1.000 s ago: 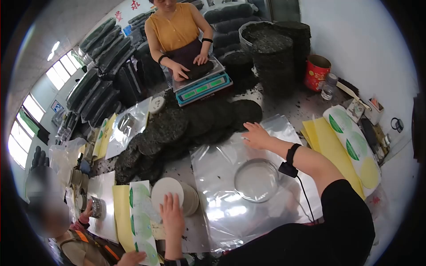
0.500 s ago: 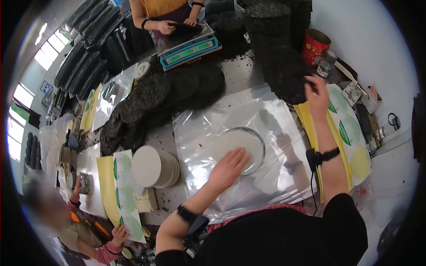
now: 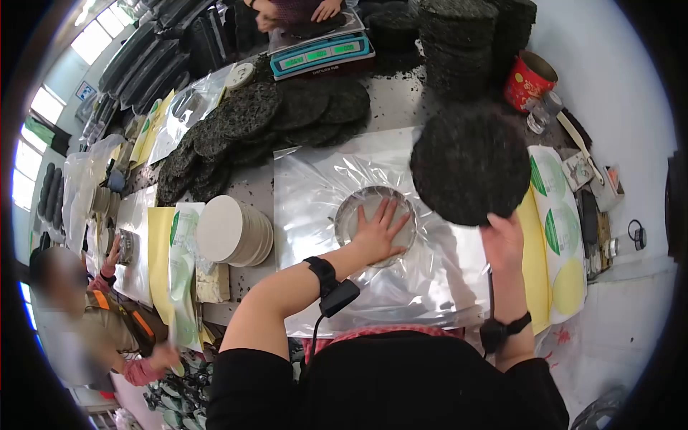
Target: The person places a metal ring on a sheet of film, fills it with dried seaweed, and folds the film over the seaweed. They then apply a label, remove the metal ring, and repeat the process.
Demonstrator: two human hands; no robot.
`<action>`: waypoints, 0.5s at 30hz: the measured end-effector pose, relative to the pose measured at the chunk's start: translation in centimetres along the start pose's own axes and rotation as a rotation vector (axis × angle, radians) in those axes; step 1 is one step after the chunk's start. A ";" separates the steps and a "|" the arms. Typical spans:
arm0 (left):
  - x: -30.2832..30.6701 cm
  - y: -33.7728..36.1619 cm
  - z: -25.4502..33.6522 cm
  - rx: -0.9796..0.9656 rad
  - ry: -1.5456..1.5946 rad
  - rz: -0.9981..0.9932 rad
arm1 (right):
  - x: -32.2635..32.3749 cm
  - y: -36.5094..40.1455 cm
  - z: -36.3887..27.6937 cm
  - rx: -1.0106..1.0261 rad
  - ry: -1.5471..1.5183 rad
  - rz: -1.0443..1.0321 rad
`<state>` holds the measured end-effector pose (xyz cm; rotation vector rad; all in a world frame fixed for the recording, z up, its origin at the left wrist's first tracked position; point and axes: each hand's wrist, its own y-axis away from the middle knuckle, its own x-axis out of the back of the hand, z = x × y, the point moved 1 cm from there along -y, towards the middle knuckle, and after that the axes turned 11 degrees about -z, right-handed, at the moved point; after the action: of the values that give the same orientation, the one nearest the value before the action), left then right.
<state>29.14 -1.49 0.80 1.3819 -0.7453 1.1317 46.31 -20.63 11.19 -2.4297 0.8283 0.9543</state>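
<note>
One round, flat, black fibrous disc (image 3: 469, 168), up over the far right part of the clear shiny plastic sheet (image 3: 308, 186); broad face to camera, no long axis as it's round, exact tilt can't tell. Right hand (image 3: 504, 240) has its near edge pinched, thumb on the visible face, other fingers mostly hidden behind. Left hand (image 3: 376, 233) open, fingers spread wide, palm down in shallow round metal ring (image 3: 338, 223) on the sheet, grasping nothing. Bench (image 3: 401, 107) also has stack of pale round discs (image 3: 233, 233) left of sheet, overlapping black discs (image 3: 247, 111) beyond.
</note>
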 end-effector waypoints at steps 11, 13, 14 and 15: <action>2.1 7.6 -6.1 0.160 1.041 0.519 | -2.7 0.2 8.8 0.132 1.680 -1.003; 2.0 7.3 -6.6 0.106 0.874 0.593 | -4.9 -1.8 8.0 -0.011 1.695 -0.919; 1.9 7.3 -6.6 0.098 0.885 0.593 | -7.1 -2.7 7.7 0.160 1.692 -0.852; 1.8 7.4 -6.3 0.089 0.900 0.598 | -6.7 -3.8 9.4 0.252 1.690 -0.930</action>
<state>21.67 3.80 4.43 0.5694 -0.4328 2.0652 40.38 -10.07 10.09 -2.4153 0.0107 -1.5786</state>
